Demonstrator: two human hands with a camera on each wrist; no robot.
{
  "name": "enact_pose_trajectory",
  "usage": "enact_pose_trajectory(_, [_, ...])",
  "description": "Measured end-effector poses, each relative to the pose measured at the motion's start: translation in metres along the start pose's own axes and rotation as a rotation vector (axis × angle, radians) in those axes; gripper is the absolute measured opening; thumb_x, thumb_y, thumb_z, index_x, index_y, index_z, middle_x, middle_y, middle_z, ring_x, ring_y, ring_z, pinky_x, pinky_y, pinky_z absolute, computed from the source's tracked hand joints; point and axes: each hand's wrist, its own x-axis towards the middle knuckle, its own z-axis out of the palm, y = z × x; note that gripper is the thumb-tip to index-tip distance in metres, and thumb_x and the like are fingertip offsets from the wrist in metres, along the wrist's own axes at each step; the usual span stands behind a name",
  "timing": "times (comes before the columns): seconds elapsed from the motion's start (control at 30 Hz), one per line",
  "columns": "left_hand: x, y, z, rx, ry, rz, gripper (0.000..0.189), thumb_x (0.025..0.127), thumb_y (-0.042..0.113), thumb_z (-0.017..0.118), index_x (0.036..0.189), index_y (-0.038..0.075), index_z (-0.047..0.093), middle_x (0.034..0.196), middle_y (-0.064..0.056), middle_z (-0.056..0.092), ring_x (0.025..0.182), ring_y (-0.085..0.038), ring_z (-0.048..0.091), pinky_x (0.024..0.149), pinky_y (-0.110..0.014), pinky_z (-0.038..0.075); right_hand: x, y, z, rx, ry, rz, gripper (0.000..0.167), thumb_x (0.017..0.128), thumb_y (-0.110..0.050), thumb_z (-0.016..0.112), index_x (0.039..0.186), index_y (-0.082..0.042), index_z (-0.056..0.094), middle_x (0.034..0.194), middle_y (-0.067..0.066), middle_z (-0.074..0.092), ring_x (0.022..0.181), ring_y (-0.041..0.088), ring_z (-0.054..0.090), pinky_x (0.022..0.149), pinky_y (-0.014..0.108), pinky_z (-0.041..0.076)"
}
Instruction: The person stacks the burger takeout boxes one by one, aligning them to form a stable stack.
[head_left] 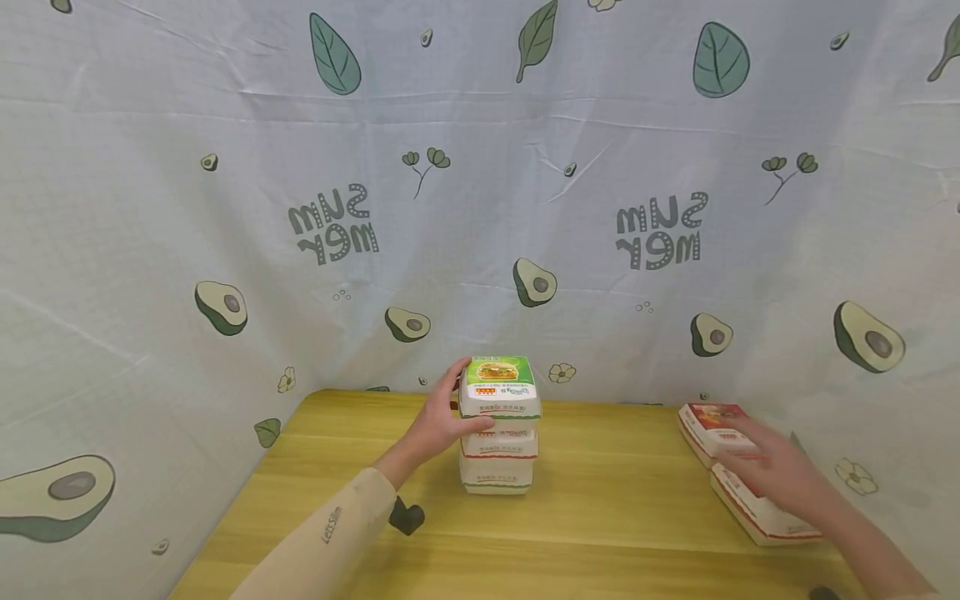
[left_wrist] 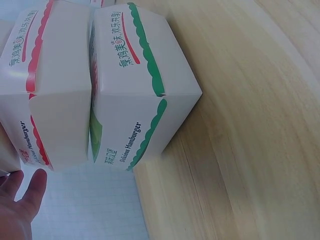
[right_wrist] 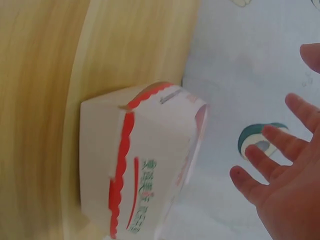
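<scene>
In the head view, several hamburger boxes stand stacked on the wooden table [head_left: 600,500]. The top hamburger box [head_left: 501,392] has a green lid with a burger picture. My left hand [head_left: 438,417] grips it from the left, thumb along the front and fingers at the far left side. Under it are a red-trimmed box [left_wrist: 55,95] and, lowest, a green-trimmed box [left_wrist: 130,80]. My right hand [head_left: 780,467] hovers with fingers spread over two red-trimmed boxes at the right. One is the rear box [head_left: 708,429], the other the nearer box [head_left: 772,512]. Nothing is held in it.
A pale curtain [head_left: 480,167] printed with avocados and leaves hangs behind the table and along its sides. A dark heart-shaped mark [head_left: 407,517] lies on the tabletop near the left sleeve [head_left: 330,533].
</scene>
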Motion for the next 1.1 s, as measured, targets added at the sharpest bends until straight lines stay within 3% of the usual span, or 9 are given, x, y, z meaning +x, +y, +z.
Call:
enact_pose_trajectory(0.1, [0.000,0.001,0.000,0.002,0.001,-0.004,0.101,0.080,0.039,0.085,0.159,0.031,0.022,0.148,0.000,0.044,0.126,-0.026,0.049,0.096,-0.041,0.047,-0.005,0.006,-0.003,0.020,-0.014,0.009,0.066,0.101,-0.037,0.061,0.152,-0.002,0.037,0.151,0.035,0.034,0.112,0.055,0.060,0.071,0.049,0.057])
enact_pose_trajectory(0.3, [0.000,0.001,-0.001,-0.002,0.002,-0.006,0.100,0.081,0.038,0.085,0.159,0.031,0.022,0.148,0.001,0.044,0.127,-0.024,0.049,0.097,-0.041,0.047,-0.011,0.013,-0.011,-0.073,-0.012,0.071,0.073,0.099,-0.042,0.062,0.151,0.002,0.035,0.147,0.041,0.034,0.116,0.062,0.050,0.079,0.068,0.051])
enact_pose_trajectory(0.43, [-0.001,0.000,-0.001,-0.003,0.000,-0.005,0.100,0.081,0.038,0.084,0.159,0.030,0.022,0.147,0.001,0.045,0.127,-0.023,0.049,0.097,-0.040,0.047,-0.016,0.018,-0.011,-0.092,0.002,0.061,0.071,0.099,-0.039,0.064,0.147,0.006,0.039,0.144,0.041,0.037,0.116,0.062,0.050,0.080,0.067,0.051])
enact_pose_trajectory(0.53, [0.000,0.000,-0.001,-0.001,-0.002,-0.002,0.100,0.081,0.038,0.084,0.159,0.030,0.022,0.148,0.001,0.044,0.127,-0.025,0.049,0.097,-0.040,0.047,-0.020,0.027,-0.010,-0.088,0.014,0.045,0.069,0.099,-0.037,0.063,0.147,0.007,0.039,0.144,0.042,0.038,0.126,0.064,0.038,0.090,0.073,0.042])
enact_pose_trajectory(0.67, [0.000,0.001,0.000,-0.001,-0.002,0.000,0.100,0.081,0.038,0.085,0.159,0.030,0.023,0.148,0.000,0.044,0.126,-0.026,0.049,0.096,-0.040,0.047,-0.023,0.037,-0.010,-0.108,0.002,0.064,0.069,0.099,-0.038,0.063,0.145,0.008,0.039,0.141,0.043,0.038,0.129,0.065,0.029,0.091,0.081,0.030])
enact_pose_trajectory(0.9, [0.000,0.000,0.001,0.003,0.003,0.001,0.101,0.080,0.039,0.085,0.159,0.029,0.023,0.148,0.000,0.044,0.124,-0.024,0.050,0.095,-0.040,0.048,-0.030,0.045,-0.014,-0.143,-0.033,0.130,0.078,0.099,-0.043,0.062,0.145,0.013,0.036,0.140,0.046,0.036,0.123,0.063,0.034,0.087,0.079,0.035])
enact_pose_trajectory(1.1, [0.000,0.001,0.001,0.002,0.005,-0.004,0.100,0.080,0.039,0.085,0.158,0.031,0.023,0.147,0.001,0.045,0.123,-0.023,0.051,0.095,-0.040,0.047,-0.033,0.053,-0.014,-0.120,-0.049,0.107,0.074,0.099,-0.036,0.064,0.143,0.017,0.036,0.137,0.048,0.038,0.119,0.063,0.040,0.085,0.074,0.040])
